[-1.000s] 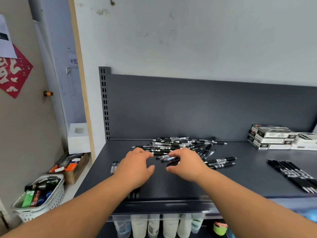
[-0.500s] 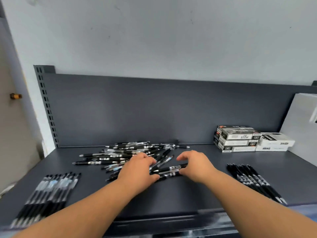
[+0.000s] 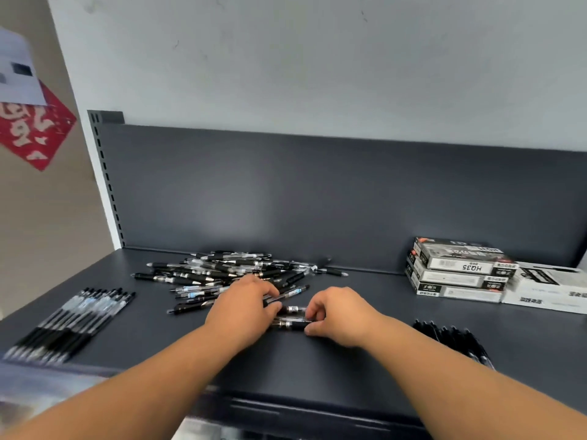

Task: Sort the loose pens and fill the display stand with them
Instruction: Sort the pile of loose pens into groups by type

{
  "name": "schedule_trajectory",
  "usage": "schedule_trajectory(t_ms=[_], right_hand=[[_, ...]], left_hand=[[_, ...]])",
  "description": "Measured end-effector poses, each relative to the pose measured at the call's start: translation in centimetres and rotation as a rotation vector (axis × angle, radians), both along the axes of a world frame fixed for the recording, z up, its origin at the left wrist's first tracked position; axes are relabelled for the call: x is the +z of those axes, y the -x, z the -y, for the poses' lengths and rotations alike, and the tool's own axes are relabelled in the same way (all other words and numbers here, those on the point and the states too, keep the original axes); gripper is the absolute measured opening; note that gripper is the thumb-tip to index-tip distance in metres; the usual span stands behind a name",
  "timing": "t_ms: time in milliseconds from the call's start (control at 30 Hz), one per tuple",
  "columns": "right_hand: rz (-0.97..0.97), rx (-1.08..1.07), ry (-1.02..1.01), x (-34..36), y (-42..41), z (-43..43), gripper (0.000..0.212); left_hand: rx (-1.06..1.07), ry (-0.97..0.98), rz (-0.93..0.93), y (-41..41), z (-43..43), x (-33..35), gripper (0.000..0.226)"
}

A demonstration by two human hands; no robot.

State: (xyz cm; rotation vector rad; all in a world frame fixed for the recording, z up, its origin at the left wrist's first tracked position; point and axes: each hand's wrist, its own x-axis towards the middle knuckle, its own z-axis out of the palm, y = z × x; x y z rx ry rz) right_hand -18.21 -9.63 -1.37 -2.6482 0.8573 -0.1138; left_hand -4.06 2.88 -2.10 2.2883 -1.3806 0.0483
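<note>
Since half a second ago my view has swung back to the left, so the side wall has come back into sight, and both hands have drawn in toward each other and away from the pile.

The pale wall (image 3: 317, 58) fills the top half, scuffed in places. Below it stands the dark grey back panel (image 3: 286, 192), with a slotted upright (image 3: 104, 185) at its left end. The shelf (image 3: 317, 369) runs out from the panel toward me. It is the same dark grey, matte, and bare across the middle front right up to its front lip (image 3: 317, 404). That bare strip is the open room I have.

On the beige side wall hang a red paper square (image 3: 31, 128) and a white sheet (image 3: 16, 74), both blurred.

At the back right, a stack of three pen boxes (image 3: 457, 271) touches a white box (image 3: 546, 290).

The loose pens (image 3: 216, 271) lie in a tangled heap at the back left centre, reaching almost to the panel. A sorted row of clear-barrelled pens (image 3: 73, 325) lies by the left edge, well apart from the heap. A row of all-black pens (image 3: 457, 341) lies at the right front, partly behind my right forearm.

My left hand (image 3: 244, 309) and right hand (image 3: 340, 315) meet just in front of the heap. The fingers of both are curled round the ends of two black pens (image 3: 293, 323), held crosswise between them, low over the shelf.
</note>
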Motion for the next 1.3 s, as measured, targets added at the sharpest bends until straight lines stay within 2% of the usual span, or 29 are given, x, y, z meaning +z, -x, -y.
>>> schedule_trajectory(t_ms=[200,400,533,600,667,733,833,933,1033,1100,1167,1233,1300], right_hand=[[0.019,0.08,0.072,0.4,0.0,-0.3,0.011],[-0.07,0.096,0.06,0.4,-0.1,-0.5,0.012],[0.025,0.012,-0.015,1.5,-0.5,0.0,0.008],[0.135,-0.079,-0.095,1.8,-0.8,0.2,0.007],[0.287,-0.173,-0.258,1.7,-1.2,0.0,0.01],[0.394,-0.224,-0.413,1.8,-1.7,-0.7,0.008],[0.45,-0.198,-0.493,1.6,-2.8,-1.9,0.008],[0.488,-0.171,-0.512,1.6,-3.6,-2.4,0.005],[0.323,-0.194,-0.277,1.6,-3.3,-1.3,0.016],[0.078,-0.218,-0.093,1.4,-2.8,0.0,0.031],[-0.153,-0.242,-0.014,1.0,-2.1,0.8,0.045],[-0.235,-0.266,-0.004,0.6,-1.8,1.2,0.045],[-0.198,-0.285,0.018,0.3,-1.6,1.3,0.033]], left_hand=[[0.073,0.1,-0.046,-0.8,-0.6,0.7,0.02],[0.077,0.13,-0.097,-1.7,-0.6,1.5,0.017],[0.088,0.149,-0.118,-2.7,-0.4,1.9,0.019],[0.119,0.219,-0.14,-3.3,-0.3,2.3,0.032],[0.167,0.297,-0.27,-3.5,-0.2,2.8,0.052],[0.174,0.318,-0.445,-3.4,0.2,3.1,0.055],[0.072,0.331,-0.635,-3.1,0.9,2.8,0.028],[0.002,0.392,-0.809,-2.9,1.2,2.7,0.018],[-0.012,0.46,-0.839,-3.4,1.1,2.9,0.016],[-0.025,0.488,-0.826,-3.8,0.9,2.9,0.014],[-0.038,0.491,-0.812,-4.1,0.8,2.9,0.011],[-0.05,0.481,-0.814,-4.3,0.8,2.8,0.009],[-0.055,0.467,-0.806,-4.3,0.8,2.8,0.009]])
